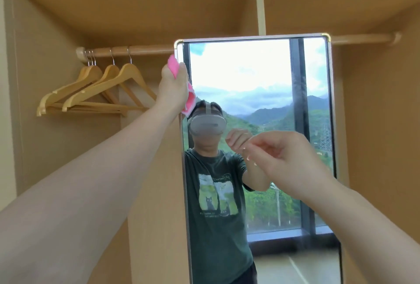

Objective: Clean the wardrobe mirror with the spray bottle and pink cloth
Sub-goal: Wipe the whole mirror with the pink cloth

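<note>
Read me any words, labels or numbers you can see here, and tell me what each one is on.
No text here can be read.
T-shirt reflected in the mirror: script above the cat picture and small lines under it, mirrored and too blurred to read.
Pink cloth, wooden hangers, wardrobe panels: no writing visible.

We see open wardrobe space left of the mirror (259,124) below the wooden hangers (95,88); the rail (136,50) crosses above.

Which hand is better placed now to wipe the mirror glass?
The left hand: it grips the pink cloth at the mirror's upper left edge. The right hand holds nothing.
</note>
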A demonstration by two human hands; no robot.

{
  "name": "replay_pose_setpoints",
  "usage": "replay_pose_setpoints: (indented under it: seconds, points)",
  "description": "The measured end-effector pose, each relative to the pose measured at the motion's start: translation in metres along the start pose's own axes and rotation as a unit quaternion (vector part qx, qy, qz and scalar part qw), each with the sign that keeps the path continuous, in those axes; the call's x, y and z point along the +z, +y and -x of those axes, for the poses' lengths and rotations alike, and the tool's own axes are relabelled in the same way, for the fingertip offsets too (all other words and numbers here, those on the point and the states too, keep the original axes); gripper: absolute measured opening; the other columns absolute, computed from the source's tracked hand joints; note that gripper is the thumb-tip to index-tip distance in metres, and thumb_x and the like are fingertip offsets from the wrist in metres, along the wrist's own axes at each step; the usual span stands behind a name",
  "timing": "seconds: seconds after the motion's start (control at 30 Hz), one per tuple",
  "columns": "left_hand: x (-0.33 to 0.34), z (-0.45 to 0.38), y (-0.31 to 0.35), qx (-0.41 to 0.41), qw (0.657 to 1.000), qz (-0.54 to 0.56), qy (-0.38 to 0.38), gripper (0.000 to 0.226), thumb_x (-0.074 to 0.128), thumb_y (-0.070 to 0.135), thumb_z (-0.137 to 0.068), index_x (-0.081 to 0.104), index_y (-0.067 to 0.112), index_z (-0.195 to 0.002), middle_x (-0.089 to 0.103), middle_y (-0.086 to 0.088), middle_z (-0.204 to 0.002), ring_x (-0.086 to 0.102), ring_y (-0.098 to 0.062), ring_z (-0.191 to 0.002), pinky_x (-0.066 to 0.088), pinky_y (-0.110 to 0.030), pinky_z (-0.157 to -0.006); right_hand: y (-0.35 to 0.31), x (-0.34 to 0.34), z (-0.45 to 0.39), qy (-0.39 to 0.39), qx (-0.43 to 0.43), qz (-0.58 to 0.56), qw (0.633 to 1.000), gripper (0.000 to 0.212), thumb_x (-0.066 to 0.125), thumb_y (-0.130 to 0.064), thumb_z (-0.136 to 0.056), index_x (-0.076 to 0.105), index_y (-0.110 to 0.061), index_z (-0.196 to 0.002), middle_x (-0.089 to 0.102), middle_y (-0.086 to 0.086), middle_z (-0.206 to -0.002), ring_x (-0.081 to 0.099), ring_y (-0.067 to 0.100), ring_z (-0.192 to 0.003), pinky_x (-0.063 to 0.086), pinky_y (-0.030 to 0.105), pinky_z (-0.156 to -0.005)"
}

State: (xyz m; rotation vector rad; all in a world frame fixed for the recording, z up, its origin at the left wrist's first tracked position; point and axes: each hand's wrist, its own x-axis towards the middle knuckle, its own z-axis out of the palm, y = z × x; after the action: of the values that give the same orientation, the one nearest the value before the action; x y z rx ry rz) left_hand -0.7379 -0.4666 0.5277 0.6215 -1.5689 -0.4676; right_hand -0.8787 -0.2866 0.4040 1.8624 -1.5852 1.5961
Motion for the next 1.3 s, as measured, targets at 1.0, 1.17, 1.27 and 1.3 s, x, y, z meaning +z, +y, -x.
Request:
replay_pose_setpoints:
  seconds: [1.0,1.17,1.27,1.3]
  points:
    - [0.013,0.182,-0.118,-0.061,0.997,-0.009,-0.047,0.052,0.031,0.037,-0.104,0.019,0.016,-0.149,0.047,0.020,-0.087,0.053,0.005,-0.071,0.043,-0.016,-0.064,0.093,0.050,0.146,-0.105,0.021,0.130,0.986,0.031,0.052,-0.024,-0.090,0.045,-0.018,-0.061,0.045,-0.001,-0.058,0.044,0.017,-0.058,0.043,0.036,-0.054]
    - [0.016,0.209,-0.146,-0.074,0.995,-0.007,-0.059,0.055,0.033,0.038,-0.103,0.015,0.019,-0.151,0.045,0.026,-0.102,0.049,0.012,-0.086,0.038,-0.010,-0.074,0.106,0.055,0.169,-0.125,0.018,0.153,0.980,0.028,0.043,-0.034,-0.089,0.051,-0.021,-0.066,0.050,-0.006,-0.062,0.049,0.015,-0.061,0.045,0.033,-0.055]
    - [0.017,0.224,-0.157,-0.087,0.994,-0.002,-0.069,0.056,0.033,0.039,-0.102,0.014,0.020,-0.151,0.048,0.025,-0.109,0.056,-0.002,-0.098,0.044,-0.024,-0.086,0.112,0.057,0.183,-0.139,0.021,0.175,0.975,0.026,0.046,-0.030,-0.090,0.052,-0.020,-0.066,0.051,-0.005,-0.062,0.049,0.015,-0.060,0.045,0.032,-0.053]
    - [0.017,0.229,-0.161,-0.094,0.993,-0.002,-0.074,0.056,0.033,0.039,-0.102,0.012,0.022,-0.152,0.050,0.022,-0.112,0.058,-0.007,-0.100,0.047,-0.027,-0.086,0.114,0.058,0.187,-0.144,0.022,0.185,0.972,0.026,0.046,-0.029,-0.090,0.052,-0.020,-0.066,0.051,-0.004,-0.062,0.048,0.016,-0.059,0.045,0.033,-0.052]
